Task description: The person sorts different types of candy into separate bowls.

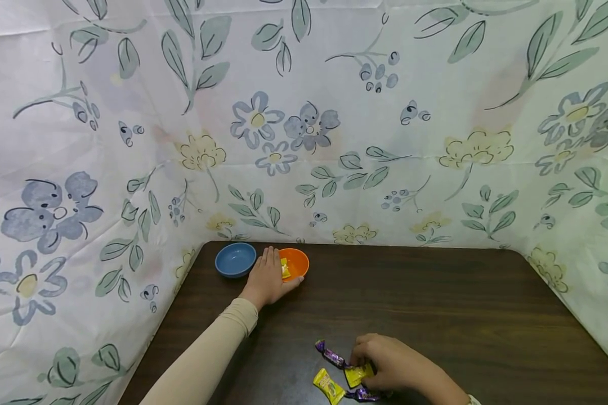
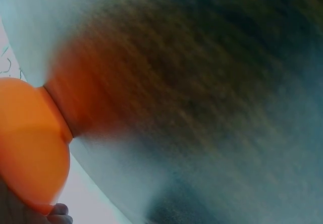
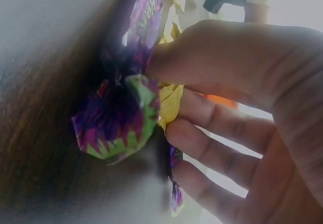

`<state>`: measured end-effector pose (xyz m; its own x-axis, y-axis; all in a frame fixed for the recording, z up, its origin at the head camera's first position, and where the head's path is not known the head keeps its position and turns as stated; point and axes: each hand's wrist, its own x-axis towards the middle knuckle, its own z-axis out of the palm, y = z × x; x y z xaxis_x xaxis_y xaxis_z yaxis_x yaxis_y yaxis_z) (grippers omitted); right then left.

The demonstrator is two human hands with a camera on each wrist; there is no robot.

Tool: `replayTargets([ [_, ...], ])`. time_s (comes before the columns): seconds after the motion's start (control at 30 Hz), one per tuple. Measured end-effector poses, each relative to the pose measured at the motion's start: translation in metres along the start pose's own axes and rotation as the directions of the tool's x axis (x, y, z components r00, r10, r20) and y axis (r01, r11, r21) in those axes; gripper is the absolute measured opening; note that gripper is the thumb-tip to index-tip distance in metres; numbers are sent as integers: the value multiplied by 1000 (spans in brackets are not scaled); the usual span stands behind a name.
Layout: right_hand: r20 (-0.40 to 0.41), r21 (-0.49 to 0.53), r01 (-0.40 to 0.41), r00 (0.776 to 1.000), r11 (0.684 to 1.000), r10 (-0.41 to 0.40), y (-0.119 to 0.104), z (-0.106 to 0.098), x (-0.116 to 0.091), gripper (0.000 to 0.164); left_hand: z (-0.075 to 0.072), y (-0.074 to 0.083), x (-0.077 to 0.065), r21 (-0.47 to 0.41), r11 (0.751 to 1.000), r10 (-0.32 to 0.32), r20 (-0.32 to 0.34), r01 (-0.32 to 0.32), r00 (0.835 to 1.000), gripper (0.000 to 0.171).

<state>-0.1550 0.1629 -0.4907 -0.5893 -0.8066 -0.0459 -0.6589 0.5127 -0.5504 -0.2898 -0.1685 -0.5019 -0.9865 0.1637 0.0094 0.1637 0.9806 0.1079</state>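
Note:
An orange bowl [image 1: 296, 262] with a yellow-wrapped candy [image 1: 285, 268] inside stands at the back of the table. My left hand [image 1: 267, 279] rests against its left and near sides, fingers straight and thumb spread along the front. The left wrist view shows the bowl [image 2: 33, 143] with fingertips at its edge. Near the front, my right hand [image 1: 392, 363] pinches a yellow-wrapped candy [image 1: 357, 375] between thumb and fingers. Around it lie another yellow candy [image 1: 329, 386] and two purple-wrapped candies, one behind [image 1: 331, 355] and one in front [image 1: 363, 395], partly under the hand.
A blue bowl [image 1: 235, 260] stands just left of the orange one, close to my left hand. The dark wooden table [image 1: 436, 304] ends at a floral cloth [image 1: 365, 185] hanging behind it and on both sides.

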Motion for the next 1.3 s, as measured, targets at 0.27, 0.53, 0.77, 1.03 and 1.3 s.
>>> replayTargets([
  [0.27, -15, 111, 51, 999, 993, -50, 3, 1, 0, 24, -1, -1, -2, -3, 1000, 10, -8, -10, 1000, 115],
  [0.53, -57, 132, 93, 995, 987, -86, 4, -4, 1, 25, 0, 0, -2, 0, 1000, 5, -10, -5, 1000, 113],
  [0.77, -99, 92, 83, 992, 992, -74, 2, -12, -1, 25, -1, 0, -1, -5, 1000, 1, 2, -1, 1000, 115],
  [1.03, -119, 93, 72, 991, 993, -61, 4, -19, 0, 22, -4, 0, -2, -13, 1000, -3, 3, 3, 1000, 114],
  [1.3, -211, 108, 119, 973, 987, -94, 11, -25, 9, 24, -5, 1, -3, -18, 1000, 2, 7, -2, 1000, 114],
])
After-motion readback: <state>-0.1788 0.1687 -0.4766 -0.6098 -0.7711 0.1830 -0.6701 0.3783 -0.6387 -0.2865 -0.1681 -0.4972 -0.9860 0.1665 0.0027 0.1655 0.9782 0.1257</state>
